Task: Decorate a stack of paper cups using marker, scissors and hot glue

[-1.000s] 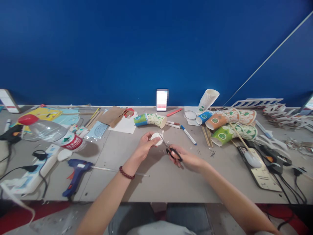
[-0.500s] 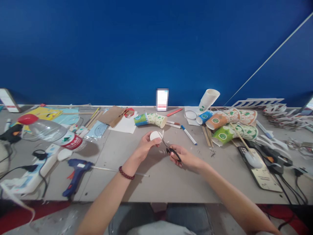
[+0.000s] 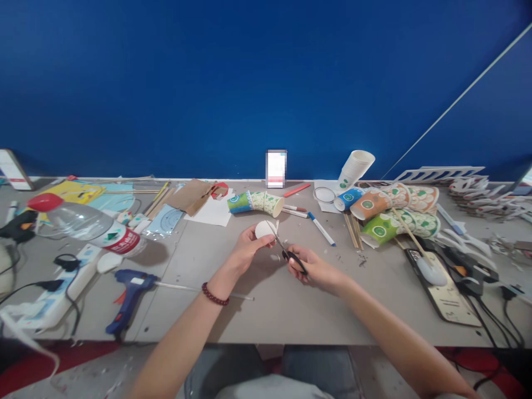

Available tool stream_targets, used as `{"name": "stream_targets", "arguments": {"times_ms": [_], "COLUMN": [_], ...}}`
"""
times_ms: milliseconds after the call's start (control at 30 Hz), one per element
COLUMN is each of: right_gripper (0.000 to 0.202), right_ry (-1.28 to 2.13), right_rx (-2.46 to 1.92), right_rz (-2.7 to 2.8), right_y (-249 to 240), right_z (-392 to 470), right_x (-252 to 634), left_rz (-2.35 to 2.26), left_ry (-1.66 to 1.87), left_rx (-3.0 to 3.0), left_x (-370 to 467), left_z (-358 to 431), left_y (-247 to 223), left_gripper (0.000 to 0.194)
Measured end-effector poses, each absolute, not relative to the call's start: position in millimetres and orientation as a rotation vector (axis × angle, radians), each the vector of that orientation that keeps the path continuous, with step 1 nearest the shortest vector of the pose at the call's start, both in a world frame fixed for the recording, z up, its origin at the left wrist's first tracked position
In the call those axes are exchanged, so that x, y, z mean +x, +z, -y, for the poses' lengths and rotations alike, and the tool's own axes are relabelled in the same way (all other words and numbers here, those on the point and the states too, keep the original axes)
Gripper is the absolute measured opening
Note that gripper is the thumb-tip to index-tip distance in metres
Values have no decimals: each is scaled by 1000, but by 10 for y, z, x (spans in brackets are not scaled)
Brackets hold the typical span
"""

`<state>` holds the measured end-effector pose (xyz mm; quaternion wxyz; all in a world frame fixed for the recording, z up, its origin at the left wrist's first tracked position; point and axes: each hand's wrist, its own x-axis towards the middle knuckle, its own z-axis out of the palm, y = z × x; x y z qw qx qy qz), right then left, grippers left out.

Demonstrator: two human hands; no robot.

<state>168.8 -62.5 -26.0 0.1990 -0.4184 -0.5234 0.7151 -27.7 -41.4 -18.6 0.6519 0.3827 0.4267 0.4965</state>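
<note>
Pinched between the thumb and fingers of my left hand (image 3: 246, 247) is a white paper disc (image 3: 262, 229). My right hand (image 3: 311, 267) is closed round the black handles of a pair of scissors (image 3: 296, 261). The scissor blades point up and left and meet the disc's right edge, where a thin white strip stands out. Beyond my hands lie nested paper cups (image 3: 256, 203) patterned blue and green. A blue-capped marker (image 3: 321, 229) rests to the right of the scissors.
A blue glue gun (image 3: 131, 296) with a glue stick, a power strip (image 3: 66, 293) and a tilted plastic bottle (image 3: 89, 224) occupy the left. More patterned cups (image 3: 399, 224), a white cup stack (image 3: 356, 166) and a tray-like phone-shaped board (image 3: 451, 302) are at right. A blue wall (image 3: 208, 88) rises behind.
Both hands stay almost in place, still holding the disc and scissors. The blades and the thin strip at the disc's edge have shifted only very slightly.
</note>
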Motion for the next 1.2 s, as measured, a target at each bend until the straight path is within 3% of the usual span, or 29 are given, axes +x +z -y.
{"name": "stream_targets", "arguments": {"times_ms": [233,500,633,1200], "right_gripper": [38,22,15,14], "right_ry": [1775,908,647,879], "right_rx": [-1272,-1632,-1624,-1572], "right_rz": [1539,1881,2091,1980], "right_y": [-324,-414,-457,-388], "right_z": [568,465,462,483], "right_x": [1695,1745,1757,1755], "left_rz": [-954,-847,-764,-907], "left_ry": [1323,1323,1259,1122], "left_rx": [653,574,620,855], "left_x": [-272,-284,-275,-225], "left_z": [337,323,350,411], "left_y": [-229,-212,-210,-246], "left_gripper": [38,39,35,40]}}
